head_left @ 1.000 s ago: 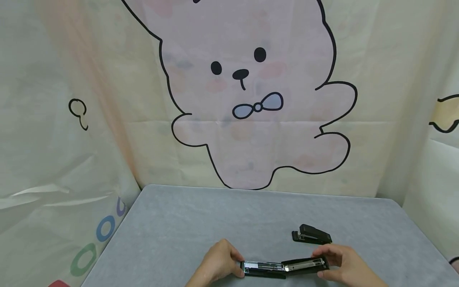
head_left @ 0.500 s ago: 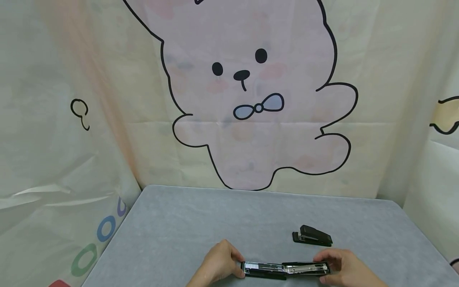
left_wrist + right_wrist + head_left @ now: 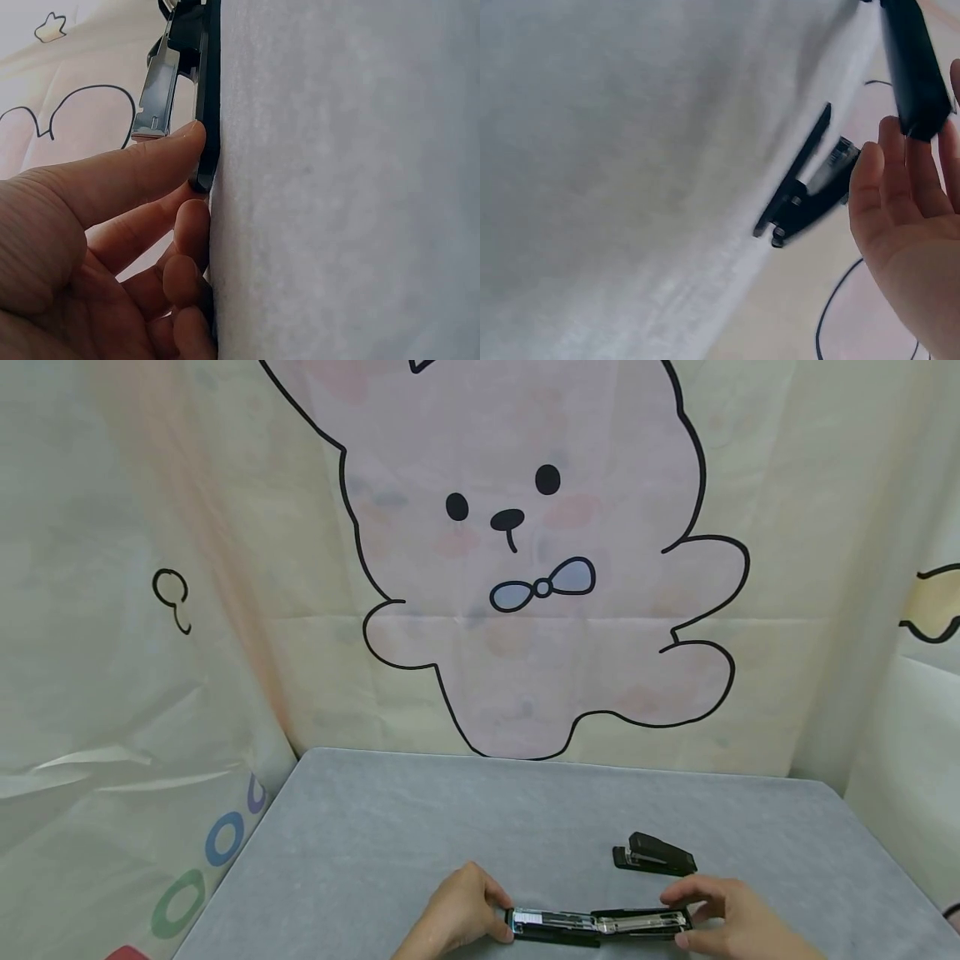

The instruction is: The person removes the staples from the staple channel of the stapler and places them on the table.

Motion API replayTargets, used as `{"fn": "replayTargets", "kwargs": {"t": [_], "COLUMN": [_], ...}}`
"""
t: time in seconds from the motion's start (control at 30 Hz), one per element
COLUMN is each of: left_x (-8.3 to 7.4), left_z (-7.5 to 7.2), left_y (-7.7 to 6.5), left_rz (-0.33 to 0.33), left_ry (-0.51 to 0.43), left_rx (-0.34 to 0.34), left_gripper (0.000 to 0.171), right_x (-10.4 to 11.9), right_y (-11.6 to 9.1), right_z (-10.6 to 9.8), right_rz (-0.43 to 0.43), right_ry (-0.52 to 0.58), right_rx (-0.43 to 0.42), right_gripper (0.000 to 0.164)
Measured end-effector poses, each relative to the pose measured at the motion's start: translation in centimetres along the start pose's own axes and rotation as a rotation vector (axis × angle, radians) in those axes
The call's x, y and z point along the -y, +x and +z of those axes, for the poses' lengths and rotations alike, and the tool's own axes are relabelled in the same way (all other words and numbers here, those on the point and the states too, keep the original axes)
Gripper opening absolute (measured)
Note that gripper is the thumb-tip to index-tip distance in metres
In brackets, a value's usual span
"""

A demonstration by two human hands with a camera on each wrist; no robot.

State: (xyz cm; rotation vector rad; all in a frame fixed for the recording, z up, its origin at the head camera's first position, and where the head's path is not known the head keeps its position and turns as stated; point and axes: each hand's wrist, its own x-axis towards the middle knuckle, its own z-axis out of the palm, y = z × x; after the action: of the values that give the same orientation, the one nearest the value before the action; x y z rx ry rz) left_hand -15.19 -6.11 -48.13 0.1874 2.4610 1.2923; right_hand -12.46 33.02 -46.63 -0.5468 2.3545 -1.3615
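Open stapler (image 3: 596, 926) just got its right half lowered, so it's nearly flat now, insides probably easier to reach. Left hand (image 3: 467, 906) pinches one end, right hand (image 3: 723, 912) loosely the other, well back from the table's (image 3: 420, 827) far edge. Other stapler (image 3: 654, 854)'s nearer that edge.

Spread stapler (image 3: 598, 927) black and silver; other stapler (image 3: 656, 854) mostly black; bench (image 3: 450, 810) grey; backdrop (image 3: 810, 610) cream, its bear (image 3: 540, 647) pinkish, black-outlined, bow (image 3: 542, 587) blue.
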Motion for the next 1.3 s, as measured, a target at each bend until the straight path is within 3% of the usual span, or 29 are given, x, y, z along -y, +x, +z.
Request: {"fn": "replayTargets", "kwargs": {"t": [0.3,0.5,0.63,0.73,0.9,1.07,1.3], "left_x": [0.0,-0.1,-0.1,-0.1,0.0,0.0,-0.1], "left_z": [0.1,-0.1,-0.2,-0.1,0.0,0.0,-0.1], "left_y": [0.1,0.1,0.2,0.2,0.2,0.1,0.0], "left_rz": [-0.008,-0.018,-0.019,-0.014,-0.013,0.003,-0.005], "left_ry": [0.007,0.0,0.0,-0.001,-0.006,-0.002,0.004], "left_rx": [0.001,0.014,0.022,0.022,0.019,0.009,0.016], "left_gripper": [0.03,0.029,0.029,0.029,0.029,0.029,0.029], "right_x": [2.5,4.2,4.9,5.2,5.6,5.8,6.0], "right_y": [-0.4,0.3,1.1,1.7,2.9,4.1,5.3], "right_z": [0.4,1.2,2.0,2.9,4.5,6.3,8.9], "right_rz": [-0.058,-0.019,-0.039,-0.073,-0.046,0.002,0.144], "right_ry": [-0.046,0.02,0.096,0.189,0.335,0.418,0.457], "right_rx": [-0.187,-0.162,-0.127,-0.096,-0.046,0.012,-0.004], "right_gripper": [0.037,0.035,0.033,0.033,0.04,0.043,0.043]}}
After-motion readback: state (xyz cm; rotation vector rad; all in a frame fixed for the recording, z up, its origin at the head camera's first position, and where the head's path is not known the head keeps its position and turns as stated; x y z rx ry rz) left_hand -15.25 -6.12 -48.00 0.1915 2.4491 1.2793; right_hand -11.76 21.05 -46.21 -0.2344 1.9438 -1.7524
